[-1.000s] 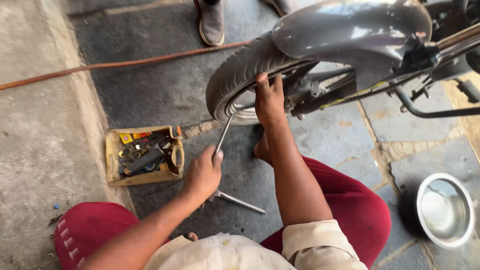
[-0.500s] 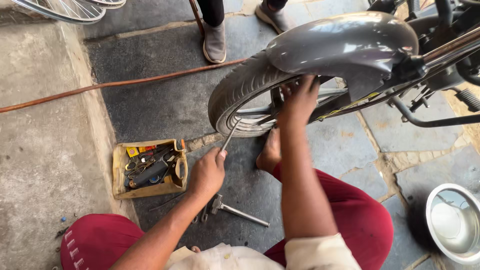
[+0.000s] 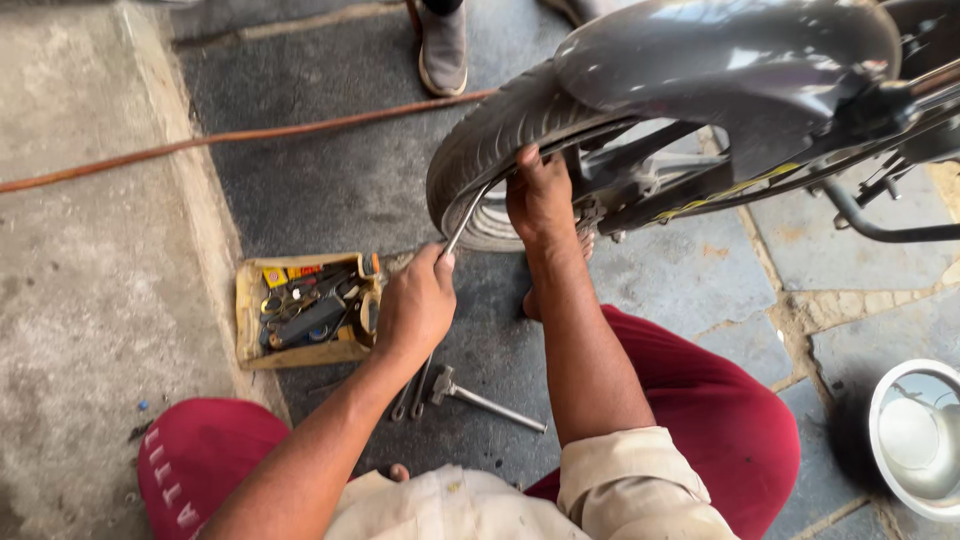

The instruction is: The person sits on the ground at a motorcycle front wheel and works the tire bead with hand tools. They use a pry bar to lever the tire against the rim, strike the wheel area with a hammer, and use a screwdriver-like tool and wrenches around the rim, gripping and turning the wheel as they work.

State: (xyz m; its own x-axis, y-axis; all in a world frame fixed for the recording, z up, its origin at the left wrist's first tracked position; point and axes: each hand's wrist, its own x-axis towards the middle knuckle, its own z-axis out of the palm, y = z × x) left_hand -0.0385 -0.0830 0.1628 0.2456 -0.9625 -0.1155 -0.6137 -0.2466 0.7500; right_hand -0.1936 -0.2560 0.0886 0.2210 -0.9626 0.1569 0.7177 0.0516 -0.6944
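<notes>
I saw one open box (image 3: 252,330) at the left middle of the frame, on the dark ground just beside the pale concrete strip. It was a small, flat cardboard tray, yellowish brown, with worn walls. Inside it, near the top left corner, lay a small yellow and red packet (image 3: 276,276). The other things in the box were dark and jumbled, and I could not tell if any were packages. I saw no signs and no screens anywhere else in the frame.
</notes>
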